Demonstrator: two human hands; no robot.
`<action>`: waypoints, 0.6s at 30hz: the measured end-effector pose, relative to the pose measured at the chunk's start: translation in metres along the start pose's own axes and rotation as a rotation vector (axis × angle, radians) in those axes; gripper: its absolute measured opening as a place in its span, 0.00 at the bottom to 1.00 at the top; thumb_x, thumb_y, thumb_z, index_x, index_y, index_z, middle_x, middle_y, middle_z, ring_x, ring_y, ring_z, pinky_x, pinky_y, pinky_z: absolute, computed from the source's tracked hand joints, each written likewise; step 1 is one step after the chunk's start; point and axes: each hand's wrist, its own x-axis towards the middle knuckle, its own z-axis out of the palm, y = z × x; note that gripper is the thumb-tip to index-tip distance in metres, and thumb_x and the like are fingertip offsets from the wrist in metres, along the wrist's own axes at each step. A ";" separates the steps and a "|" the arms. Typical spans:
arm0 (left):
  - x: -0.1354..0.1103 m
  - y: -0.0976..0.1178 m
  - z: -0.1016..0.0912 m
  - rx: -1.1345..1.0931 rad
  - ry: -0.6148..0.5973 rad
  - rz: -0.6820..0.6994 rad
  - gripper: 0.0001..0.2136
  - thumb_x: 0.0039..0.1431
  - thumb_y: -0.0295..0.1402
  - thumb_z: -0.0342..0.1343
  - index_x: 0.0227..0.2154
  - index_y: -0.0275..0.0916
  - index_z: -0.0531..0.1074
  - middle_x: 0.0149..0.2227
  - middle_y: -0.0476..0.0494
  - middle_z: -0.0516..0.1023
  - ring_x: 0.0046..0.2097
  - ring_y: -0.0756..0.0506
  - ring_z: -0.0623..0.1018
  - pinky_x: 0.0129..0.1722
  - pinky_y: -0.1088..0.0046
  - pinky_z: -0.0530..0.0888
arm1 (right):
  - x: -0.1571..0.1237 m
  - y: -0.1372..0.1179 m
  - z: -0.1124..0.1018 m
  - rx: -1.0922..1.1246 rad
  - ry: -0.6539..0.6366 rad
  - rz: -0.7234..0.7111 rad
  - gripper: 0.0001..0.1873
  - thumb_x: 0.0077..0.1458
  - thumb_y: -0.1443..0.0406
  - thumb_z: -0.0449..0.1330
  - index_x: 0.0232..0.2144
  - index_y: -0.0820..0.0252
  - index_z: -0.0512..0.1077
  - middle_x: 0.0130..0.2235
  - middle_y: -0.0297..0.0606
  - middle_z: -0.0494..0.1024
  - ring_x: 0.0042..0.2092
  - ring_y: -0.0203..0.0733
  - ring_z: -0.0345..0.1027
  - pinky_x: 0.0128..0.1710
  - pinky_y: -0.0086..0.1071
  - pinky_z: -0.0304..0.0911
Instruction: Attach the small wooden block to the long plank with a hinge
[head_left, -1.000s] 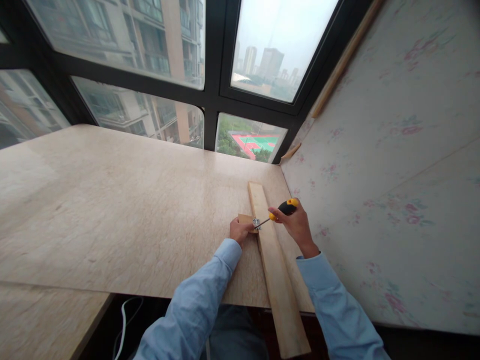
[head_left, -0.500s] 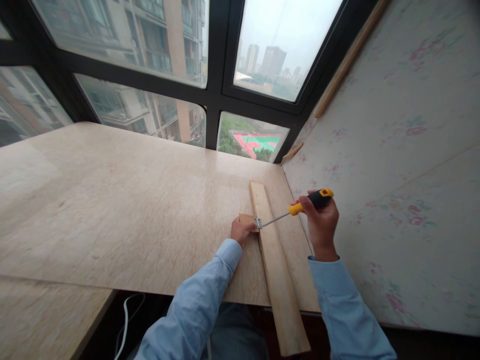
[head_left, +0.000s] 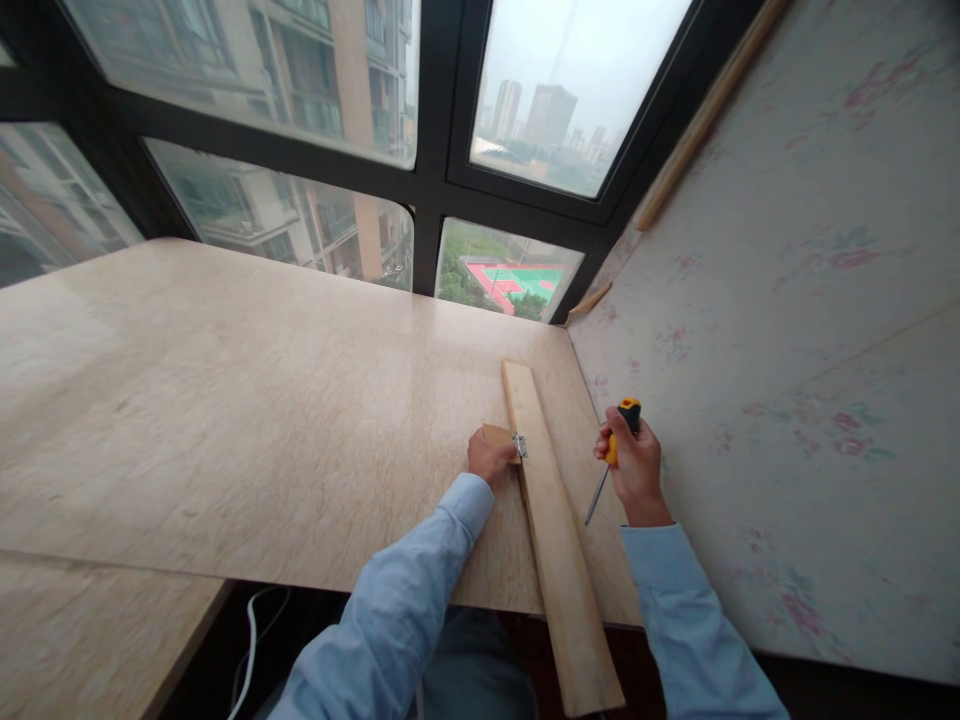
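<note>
A long wooden board (head_left: 553, 530) lies on the stone sill, its near end sticking out past the front edge. Against its left side sits a small wooden piece (head_left: 498, 434), and a metal hinge (head_left: 519, 445) spans the joint between the two. My left hand (head_left: 489, 458) is closed on the small wooden piece, fingers close to the hinge. To the right of the board, my right hand (head_left: 634, 462) grips a yellow and black screwdriver (head_left: 613, 450). Its shaft points down and left, with the tip apart from the hinge.
The pale stone sill (head_left: 262, 400) stretches left below dark-framed windows (head_left: 427, 190). A flowered wallpaper wall (head_left: 787, 400) stands close to my right hand. A white cable (head_left: 251, 640) hangs in the dark gap beneath the sill's front edge.
The screwdriver's tip has come away from the hinge. My right hand has moved slightly left and turned, so the shaft now points downward. My left hand keeps its hold.
</note>
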 end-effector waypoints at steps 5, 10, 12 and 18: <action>-0.003 -0.002 -0.002 -0.126 -0.032 -0.018 0.17 0.29 0.20 0.64 0.28 0.34 0.72 0.29 0.48 0.78 0.32 0.46 0.78 0.29 0.74 0.74 | 0.006 0.009 -0.008 0.044 -0.015 0.122 0.26 0.36 0.54 0.74 0.28 0.60 0.64 0.23 0.26 0.68 0.19 0.26 0.59 0.15 0.20 0.55; -0.004 -0.003 -0.002 -0.165 -0.059 -0.035 0.20 0.25 0.20 0.67 0.29 0.35 0.71 0.29 0.48 0.78 0.32 0.46 0.78 0.30 0.73 0.75 | 0.011 0.020 -0.014 0.041 -0.032 0.238 0.27 0.32 0.54 0.75 0.28 0.60 0.65 0.23 0.27 0.68 0.19 0.26 0.59 0.14 0.19 0.55; -0.003 -0.003 -0.001 -0.141 -0.028 -0.019 0.20 0.26 0.19 0.65 0.29 0.35 0.71 0.28 0.49 0.78 0.32 0.46 0.78 0.29 0.74 0.74 | 0.013 0.025 -0.016 0.033 -0.036 0.270 0.28 0.32 0.53 0.75 0.28 0.60 0.66 0.23 0.27 0.69 0.19 0.26 0.60 0.14 0.19 0.55; -0.001 -0.002 0.002 -0.030 0.025 -0.031 0.18 0.27 0.19 0.63 0.27 0.36 0.69 0.27 0.50 0.76 0.31 0.46 0.77 0.27 0.75 0.72 | 0.023 0.042 -0.022 -0.159 -0.047 0.251 0.27 0.35 0.50 0.73 0.27 0.61 0.65 0.24 0.31 0.71 0.20 0.30 0.63 0.12 0.21 0.56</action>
